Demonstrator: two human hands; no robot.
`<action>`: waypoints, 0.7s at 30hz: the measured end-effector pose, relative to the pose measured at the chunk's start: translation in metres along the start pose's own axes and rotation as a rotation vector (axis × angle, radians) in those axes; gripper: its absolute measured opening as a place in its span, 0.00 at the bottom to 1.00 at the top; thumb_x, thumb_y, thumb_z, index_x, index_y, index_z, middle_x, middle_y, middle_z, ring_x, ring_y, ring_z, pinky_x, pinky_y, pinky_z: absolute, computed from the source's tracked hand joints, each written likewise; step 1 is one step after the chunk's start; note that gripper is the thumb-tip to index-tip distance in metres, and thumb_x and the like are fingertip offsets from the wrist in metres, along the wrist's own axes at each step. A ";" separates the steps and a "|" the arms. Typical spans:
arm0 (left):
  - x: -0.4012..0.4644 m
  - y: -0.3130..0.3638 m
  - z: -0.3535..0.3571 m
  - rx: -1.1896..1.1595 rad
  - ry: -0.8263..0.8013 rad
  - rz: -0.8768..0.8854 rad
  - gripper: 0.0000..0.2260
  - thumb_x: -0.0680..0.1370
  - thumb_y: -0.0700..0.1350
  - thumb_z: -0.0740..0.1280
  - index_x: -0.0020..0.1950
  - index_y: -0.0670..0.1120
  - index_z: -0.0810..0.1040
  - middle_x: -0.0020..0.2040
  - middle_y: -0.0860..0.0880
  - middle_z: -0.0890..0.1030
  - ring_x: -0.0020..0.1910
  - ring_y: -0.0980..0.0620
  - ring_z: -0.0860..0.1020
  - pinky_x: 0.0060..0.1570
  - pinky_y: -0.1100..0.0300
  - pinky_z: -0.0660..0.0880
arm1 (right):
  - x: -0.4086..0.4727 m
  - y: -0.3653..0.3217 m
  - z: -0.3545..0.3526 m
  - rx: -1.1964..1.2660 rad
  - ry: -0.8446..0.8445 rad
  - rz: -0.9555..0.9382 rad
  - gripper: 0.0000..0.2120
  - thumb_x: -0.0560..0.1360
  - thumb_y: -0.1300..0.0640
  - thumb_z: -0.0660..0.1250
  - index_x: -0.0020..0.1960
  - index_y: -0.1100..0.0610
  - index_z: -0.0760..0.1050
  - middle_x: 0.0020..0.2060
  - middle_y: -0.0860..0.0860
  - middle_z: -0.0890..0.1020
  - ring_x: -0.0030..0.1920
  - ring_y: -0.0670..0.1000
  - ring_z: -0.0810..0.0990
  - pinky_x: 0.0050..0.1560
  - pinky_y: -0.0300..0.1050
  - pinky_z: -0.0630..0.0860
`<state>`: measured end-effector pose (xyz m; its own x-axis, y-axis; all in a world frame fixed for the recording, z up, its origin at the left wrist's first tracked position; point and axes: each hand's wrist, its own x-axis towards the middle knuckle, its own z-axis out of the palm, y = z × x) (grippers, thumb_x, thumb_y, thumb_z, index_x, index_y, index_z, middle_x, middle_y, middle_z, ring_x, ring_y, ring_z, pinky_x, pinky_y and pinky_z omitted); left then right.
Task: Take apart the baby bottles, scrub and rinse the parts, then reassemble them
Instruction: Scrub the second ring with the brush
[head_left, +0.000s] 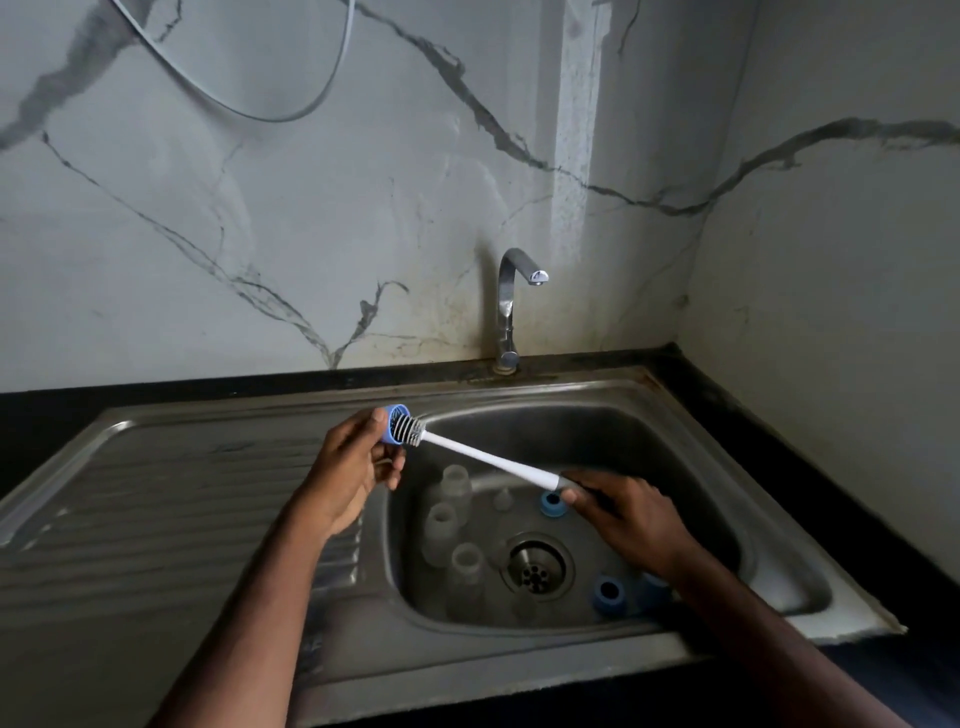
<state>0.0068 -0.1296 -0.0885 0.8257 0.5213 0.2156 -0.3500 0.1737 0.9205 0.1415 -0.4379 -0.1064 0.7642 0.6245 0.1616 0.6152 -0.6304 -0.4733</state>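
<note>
My left hand (353, 467) holds a blue bottle ring (390, 425) above the left edge of the sink basin. My right hand (618, 512) grips the dark end of a bottle brush whose white handle (488, 460) runs up to the left. Its striped bristle head (408, 427) sits inside the ring. In the basin stand three clear bottle bodies (455, 483) (440, 530) (467, 571). A clear teat (503, 500) lies beside them. One more blue ring (552, 503) lies under the brush handle, another (609, 594) near my right forearm.
The steel sink (769, 551) has a drain (536, 569) in its middle and a ribbed draining board (171, 499) on the left. A chrome tap (511, 306) stands behind the basin, no water running. A black counter edge (810, 467) and marble walls surround it.
</note>
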 end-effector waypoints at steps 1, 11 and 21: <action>0.000 0.003 0.003 -0.044 0.008 -0.003 0.24 0.72 0.56 0.72 0.56 0.38 0.75 0.39 0.39 0.76 0.29 0.52 0.75 0.22 0.62 0.69 | 0.000 0.000 0.001 0.013 0.002 -0.003 0.22 0.77 0.30 0.56 0.68 0.33 0.72 0.57 0.39 0.83 0.59 0.45 0.81 0.57 0.46 0.77; -0.001 0.006 0.009 0.034 0.095 0.215 0.11 0.78 0.38 0.66 0.60 0.43 0.76 0.55 0.43 0.80 0.44 0.50 0.82 0.42 0.59 0.81 | -0.003 -0.006 -0.012 -0.035 0.100 -0.031 0.21 0.79 0.38 0.62 0.71 0.40 0.73 0.60 0.42 0.82 0.53 0.39 0.78 0.43 0.26 0.66; -0.001 0.001 0.010 -0.140 0.049 0.151 0.23 0.67 0.50 0.78 0.59 0.44 0.78 0.56 0.39 0.80 0.51 0.39 0.84 0.51 0.53 0.81 | 0.000 -0.003 -0.008 0.064 0.127 0.010 0.21 0.79 0.38 0.63 0.71 0.39 0.72 0.59 0.42 0.82 0.53 0.39 0.77 0.48 0.37 0.70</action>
<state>0.0100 -0.1386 -0.0845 0.7377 0.5900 0.3283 -0.5291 0.2031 0.8239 0.1410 -0.4400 -0.0982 0.7911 0.5524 0.2627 0.5969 -0.6031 -0.5292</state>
